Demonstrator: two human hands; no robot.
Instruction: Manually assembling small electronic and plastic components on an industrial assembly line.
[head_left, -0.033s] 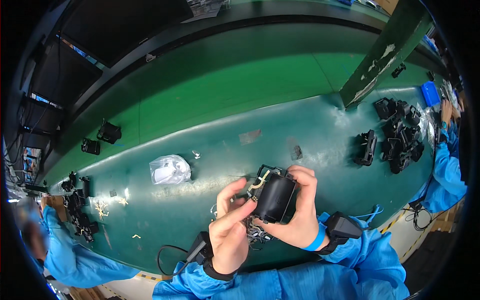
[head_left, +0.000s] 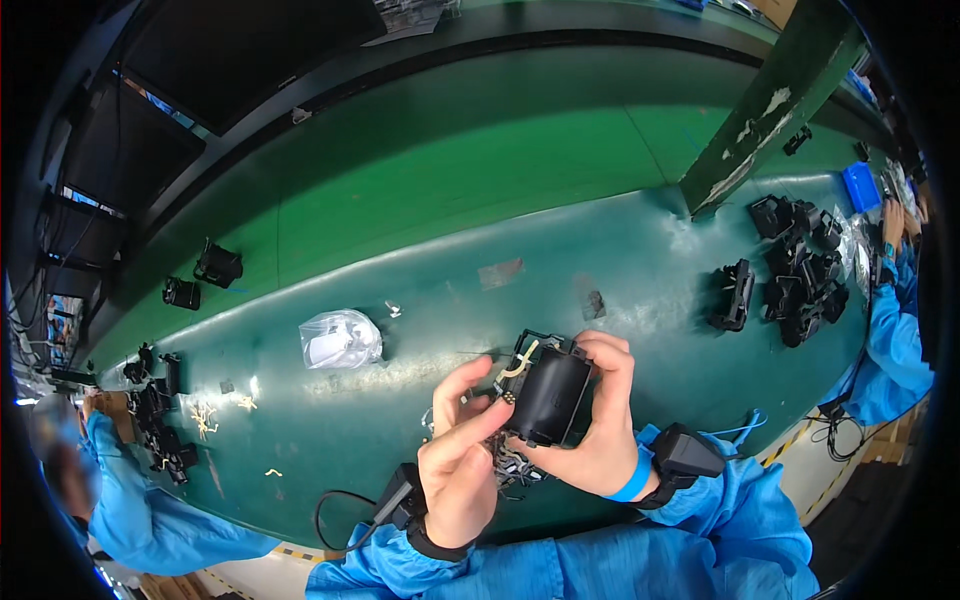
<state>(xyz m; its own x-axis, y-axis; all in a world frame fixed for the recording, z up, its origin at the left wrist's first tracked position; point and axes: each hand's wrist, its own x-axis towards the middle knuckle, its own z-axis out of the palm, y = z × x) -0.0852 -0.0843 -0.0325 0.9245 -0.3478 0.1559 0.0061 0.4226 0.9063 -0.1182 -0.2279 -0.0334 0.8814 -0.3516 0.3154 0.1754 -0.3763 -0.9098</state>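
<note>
A black plastic housing (head_left: 549, 397) with a smooth rounded face is held up over the near middle of the bench. My right hand (head_left: 598, 430) grips it from the right, fingers over the far corner and thumb beneath. On its left side runs a cream-coloured curved strip (head_left: 519, 362), beside a small dotted part (head_left: 509, 397). My left hand (head_left: 462, 450) is closed at that left edge, its fingertips against the housing by the dotted part. Whether they also pinch a smaller piece is hidden. Under the hands lies a partly covered heap of small metal parts (head_left: 518, 470).
A clear plastic bag (head_left: 341, 339) lies left of centre on the green bench (head_left: 430, 290). Cream strips (head_left: 204, 420) are scattered farther left. Black housings are piled at the right (head_left: 803, 280) and left (head_left: 160, 430). A green post (head_left: 765, 115) rises at the back right. Co-workers sit at both sides.
</note>
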